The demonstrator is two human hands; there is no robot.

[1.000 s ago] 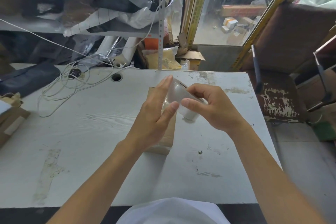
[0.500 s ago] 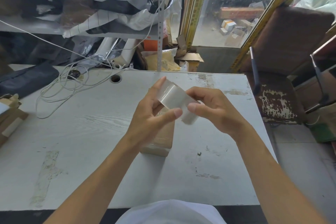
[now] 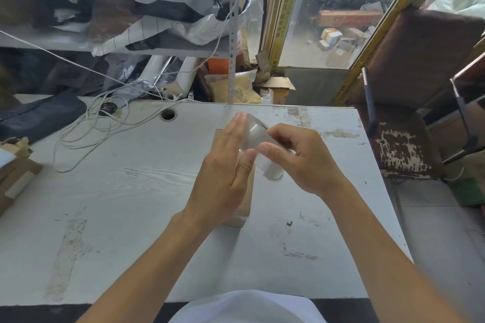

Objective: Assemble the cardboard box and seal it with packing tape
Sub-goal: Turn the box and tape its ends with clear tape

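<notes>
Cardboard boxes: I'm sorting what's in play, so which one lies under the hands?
The small brown cardboard box at the table's middle, beneath the left hand; the other cardboard sits at the table's left edge.

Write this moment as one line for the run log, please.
phase: preparing tape | both hands: hold tape roll | left hand | right hand | cardboard box: on table, under hands

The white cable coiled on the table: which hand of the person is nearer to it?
Left. The left hand is nearer the white cable, which lies far to its left; the right hand is farther right. Both hold the tape roll.
</notes>
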